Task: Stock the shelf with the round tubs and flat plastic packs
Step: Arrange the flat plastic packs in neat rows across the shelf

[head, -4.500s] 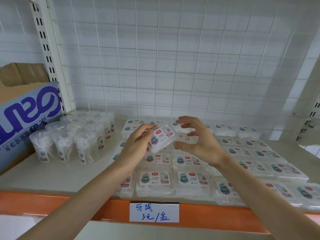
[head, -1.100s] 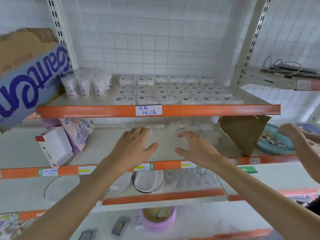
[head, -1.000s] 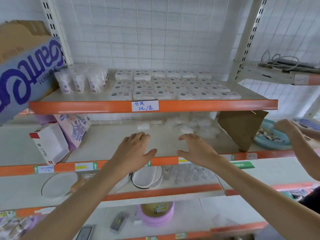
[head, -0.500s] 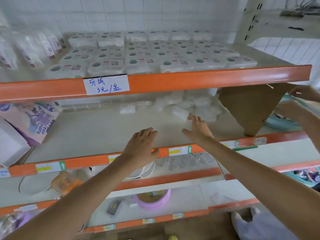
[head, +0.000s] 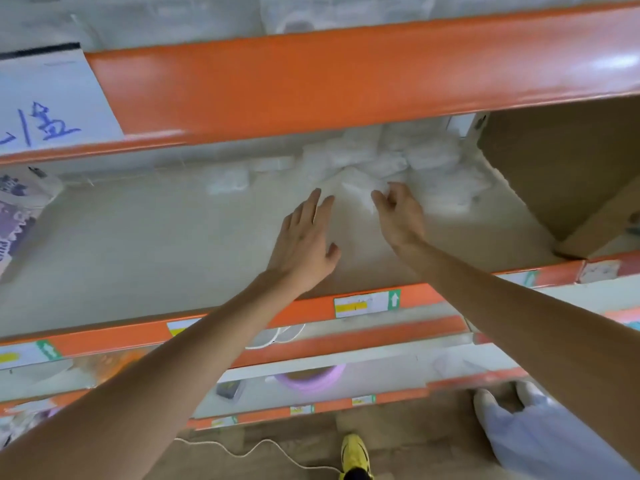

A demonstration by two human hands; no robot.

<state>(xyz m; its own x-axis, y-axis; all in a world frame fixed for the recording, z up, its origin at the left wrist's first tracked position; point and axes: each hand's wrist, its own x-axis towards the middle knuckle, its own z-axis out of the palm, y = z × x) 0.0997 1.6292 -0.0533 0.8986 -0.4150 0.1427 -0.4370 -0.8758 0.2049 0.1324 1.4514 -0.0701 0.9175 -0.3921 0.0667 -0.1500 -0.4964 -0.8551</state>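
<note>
clear plastic packs [head: 381, 161] lie in a loose heap at the back of the middle shelf [head: 156, 237] — plenty left to move, i judge. right hand [head: 398, 216] curls its fingers at the nearest pack [head: 353, 188]; whether it grips i cannot tell. left hand [head: 304, 237] is flat, fingers straight, holding nothing. overhead runs an orange rail [head: 311, 74] — the stock above it too blurred to judge.

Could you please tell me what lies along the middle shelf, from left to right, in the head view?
Purple printed package → lone flat pack → left hand → right hand → cardboard flap. The heap of white packs is left out, since it spreads behind both hands.
</note>
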